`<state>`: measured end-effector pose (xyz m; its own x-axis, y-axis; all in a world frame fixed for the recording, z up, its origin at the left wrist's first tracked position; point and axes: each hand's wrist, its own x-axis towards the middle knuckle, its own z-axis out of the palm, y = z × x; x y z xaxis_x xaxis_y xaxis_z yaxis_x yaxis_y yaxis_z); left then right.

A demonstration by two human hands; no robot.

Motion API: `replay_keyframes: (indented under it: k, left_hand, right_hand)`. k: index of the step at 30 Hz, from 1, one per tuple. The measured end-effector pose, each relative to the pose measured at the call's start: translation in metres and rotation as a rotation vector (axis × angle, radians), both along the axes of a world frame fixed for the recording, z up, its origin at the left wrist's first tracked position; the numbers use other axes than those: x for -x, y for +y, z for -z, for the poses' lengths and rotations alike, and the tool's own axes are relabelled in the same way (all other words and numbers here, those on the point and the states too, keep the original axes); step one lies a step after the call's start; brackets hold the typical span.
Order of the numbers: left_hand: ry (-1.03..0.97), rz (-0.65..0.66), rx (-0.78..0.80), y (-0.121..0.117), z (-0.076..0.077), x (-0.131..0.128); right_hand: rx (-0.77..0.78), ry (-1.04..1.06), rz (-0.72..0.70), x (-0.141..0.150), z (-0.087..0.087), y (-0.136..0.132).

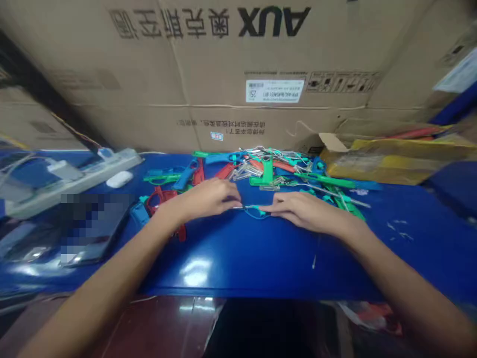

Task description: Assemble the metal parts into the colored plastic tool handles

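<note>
Close together over the blue table, my two hands work at a small blue plastic piece with a ring-like loop (256, 215) and a green part on it. My left hand (210, 200) is closed, thumb and fingers pinching the thin end at the piece's left. On the other side my right hand (303, 210) is closed too, its index fingertip on the green part. Just beyond the hands lies a heap of red, blue and green plastic parts, with a green one (267, 171) near its middle. Clear plastic pieces (246, 172) and thin white strings are mixed into it.
A large cardboard box (216, 64) stands behind the table. An open yellow-taped carton (391, 161) is at the right. On the left are a power strip (85, 180), a white mouse (119, 179) and a dark flat device (100, 233). Small white bits (400, 231) lie at the right.
</note>
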<state>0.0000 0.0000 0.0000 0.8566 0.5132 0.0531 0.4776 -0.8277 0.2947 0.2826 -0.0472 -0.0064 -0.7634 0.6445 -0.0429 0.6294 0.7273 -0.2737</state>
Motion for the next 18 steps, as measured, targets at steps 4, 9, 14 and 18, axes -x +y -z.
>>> replay_keyframes:
  k: [4,9,14,18]
  left_hand:
    - [-0.015,0.005,0.068,0.0012,0.0007,0.0017]
    - [-0.049,0.022,0.078,0.0015,0.0032,0.0008]
    - [-0.06,0.048,0.06,0.0022,0.0071,0.0023]
    - [-0.018,0.048,0.002,-0.0008,0.0058,0.002]
  right_hand:
    - [-0.027,0.034,-0.005,-0.0011,0.0018,0.0017]
    - [-0.053,0.045,0.017,0.0005,0.0032,0.0004]
    - [-0.108,0.055,0.018,0.0041,0.0055,0.001]
    - [-0.145,0.066,0.004,0.0046,0.0088,0.0031]
